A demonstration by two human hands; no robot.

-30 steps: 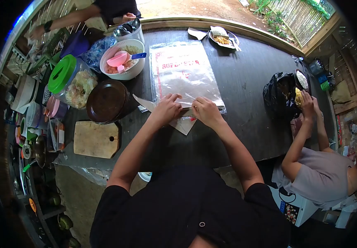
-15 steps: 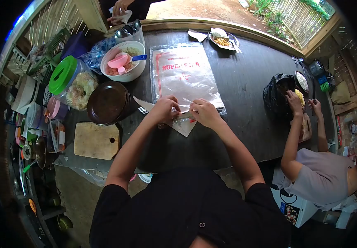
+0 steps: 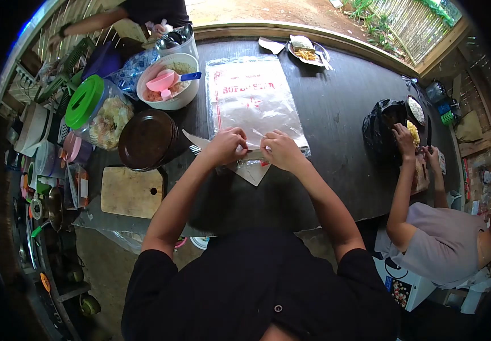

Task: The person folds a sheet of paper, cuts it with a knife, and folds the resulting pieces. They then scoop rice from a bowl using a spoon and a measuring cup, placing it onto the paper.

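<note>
A clear plastic packet (image 3: 251,105) with red "SUPER STAR" print lies flat on the dark table in front of me. At its near edge, my left hand (image 3: 229,146) is closed, fingers curled in a pinch on the plastic. A short way to the right, my right hand (image 3: 281,149) pinches the same edge. Beneath the hands, a pale pointed sheet of paper (image 3: 252,174) sticks out toward me. Fork tines (image 3: 195,149) show beside my left hand. My fingers partly hide what lies between them.
Left of me are a wooden cutting board (image 3: 131,192), stacked brown plates (image 3: 147,139), a white bowl (image 3: 168,102) with a pink scoop, and a green-lidded jar (image 3: 106,116). A plate of food (image 3: 308,52) sits at the back. One person works at right beside a black bag (image 3: 383,128).
Both my hands stay at the packet's near edge, shifting only slightly. At the back left, another person's arm now reaches out leftward over the shelf. The right-hand person's hands moved a little.
</note>
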